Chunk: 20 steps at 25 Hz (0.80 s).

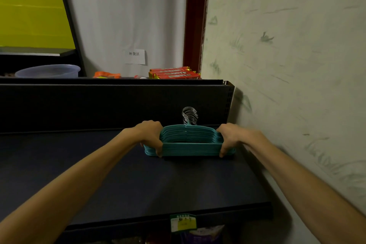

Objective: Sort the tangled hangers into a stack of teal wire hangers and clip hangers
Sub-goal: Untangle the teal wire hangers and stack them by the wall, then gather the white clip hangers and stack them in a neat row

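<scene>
Nearest hung a green tag (183,222) on the shelf (118,174) edge. Farther back on the shelf, teal hangers (191,141) lay stacked, hooks (189,115) toward the back panel (99,105). Left hand (151,136) and right hand (229,137) gripped the stack's ends. Red packets (174,73) sat above the shelf.

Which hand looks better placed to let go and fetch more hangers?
Probably the left hand: open shelf lies on its side, while the right hand, also gripping the teal hanger stack, sits close to the wall.
</scene>
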Each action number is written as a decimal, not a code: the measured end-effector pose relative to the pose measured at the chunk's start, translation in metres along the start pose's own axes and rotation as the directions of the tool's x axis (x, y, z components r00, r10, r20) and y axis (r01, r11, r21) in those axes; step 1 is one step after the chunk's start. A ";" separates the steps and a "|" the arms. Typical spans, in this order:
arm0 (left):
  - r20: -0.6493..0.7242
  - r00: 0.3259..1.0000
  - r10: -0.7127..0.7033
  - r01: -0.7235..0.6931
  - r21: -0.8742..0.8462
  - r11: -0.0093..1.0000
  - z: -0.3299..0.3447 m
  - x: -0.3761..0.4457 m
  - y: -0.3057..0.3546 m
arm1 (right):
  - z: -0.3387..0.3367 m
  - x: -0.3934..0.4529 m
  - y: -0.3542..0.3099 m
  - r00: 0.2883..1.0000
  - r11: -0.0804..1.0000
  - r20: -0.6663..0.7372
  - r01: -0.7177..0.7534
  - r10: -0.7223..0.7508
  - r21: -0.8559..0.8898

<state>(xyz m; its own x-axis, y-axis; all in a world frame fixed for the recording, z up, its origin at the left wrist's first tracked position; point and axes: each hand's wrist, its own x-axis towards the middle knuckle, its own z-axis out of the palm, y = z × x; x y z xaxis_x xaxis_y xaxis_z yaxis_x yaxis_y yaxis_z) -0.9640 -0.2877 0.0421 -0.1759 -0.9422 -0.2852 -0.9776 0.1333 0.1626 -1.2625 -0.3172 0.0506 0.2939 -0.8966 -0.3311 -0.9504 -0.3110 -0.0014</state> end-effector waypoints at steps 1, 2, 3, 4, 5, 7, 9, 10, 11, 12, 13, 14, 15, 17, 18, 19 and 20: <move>0.012 1.000 0.000 0.000 0.004 1.000 0.001 0.000 -0.001 | -0.001 -0.001 0.000 1.000 1.000 0.022 -0.001 0.001 0.008; 0.040 0.999 0.009 -0.008 -0.021 1.000 0.000 -0.002 -0.002 | -0.005 -0.004 -0.002 0.998 1.000 0.054 -0.011 0.009 0.029; 0.067 0.997 0.026 -0.021 -0.079 0.997 -0.002 -0.007 -0.002 | -0.010 -0.008 -0.006 0.997 0.998 0.072 -0.033 0.029 0.052; 0.060 0.997 0.051 -0.043 -0.136 0.990 -0.005 -0.014 -0.003 | -0.015 -0.013 -0.013 0.998 0.998 0.047 -0.048 0.045 0.049; 0.012 0.997 0.075 -0.071 -0.181 0.981 -0.008 -0.021 -0.006 | -0.019 -0.019 -0.023 0.999 0.998 -0.025 -0.042 0.043 0.040; -0.158 0.985 0.067 -0.100 -0.209 0.973 -0.009 -0.039 -0.023 | -0.021 -0.030 -0.052 0.973 0.998 -0.230 0.009 0.007 0.068; -0.343 0.939 0.032 -0.062 -0.077 0.995 0.003 -0.062 -0.067 | -0.013 -0.034 -0.097 0.909 0.992 -0.416 0.075 -0.027 0.098; -0.412 0.911 0.036 -0.034 0.011 0.999 0.012 -0.075 -0.096 | -0.006 -0.033 -0.124 0.876 0.991 -0.480 0.100 -0.044 0.091; -0.449 0.892 0.050 -0.010 0.090 0.996 0.022 -0.091 -0.127 | 0.003 -0.030 -0.154 0.848 0.989 -0.526 0.124 -0.063 0.082; -0.461 0.886 0.058 0.014 0.152 0.988 0.031 -0.109 -0.160 | 0.013 -0.025 -0.188 0.823 0.986 -0.562 0.150 -0.082 0.076; -0.465 0.884 0.050 0.044 0.190 0.981 0.040 -0.128 -0.192 | 0.023 -0.019 -0.223 0.793 0.982 -0.601 0.177 -0.102 0.067; -0.471 0.882 0.018 0.092 0.209 0.974 0.047 -0.151 -0.229 | 0.033 -0.010 -0.265 0.755 0.976 -0.643 0.212 -0.128 0.055; -0.481 0.876 -0.029 0.144 0.204 0.968 0.053 -0.172 -0.264 | 0.041 -0.001 -0.307 0.715 0.967 -0.680 0.253 -0.163 0.034; -0.504 0.852 -0.140 0.240 0.138 0.961 0.062 -0.218 -0.331 | 0.049 0.014 -0.396 0.656 0.940 -0.714 0.342 -0.244 -0.006; -0.520 0.831 -0.199 0.288 0.096 0.953 0.066 -0.241 -0.360 | 0.050 0.019 -0.438 0.645 0.925 -0.712 0.380 -0.276 -0.014; -0.536 0.803 -0.262 0.345 0.058 0.937 0.071 -0.268 -0.393 | 0.049 0.024 -0.485 0.638 0.905 -0.706 0.425 -0.308 -0.010; -0.551 0.772 -0.318 0.397 0.027 0.917 0.074 -0.294 -0.423 | 0.048 0.029 -0.527 0.630 0.885 -0.702 0.466 -0.332 -0.001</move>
<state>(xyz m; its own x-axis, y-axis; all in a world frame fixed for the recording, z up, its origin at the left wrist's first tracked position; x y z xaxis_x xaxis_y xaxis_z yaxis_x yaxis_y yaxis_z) -0.5075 -0.0446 -0.0126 0.2383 -0.9389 0.2483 -0.9699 -0.2433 0.0107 -0.7577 -0.1641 -0.0033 0.5724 -0.6824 0.4547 -0.7037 -0.6934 -0.1549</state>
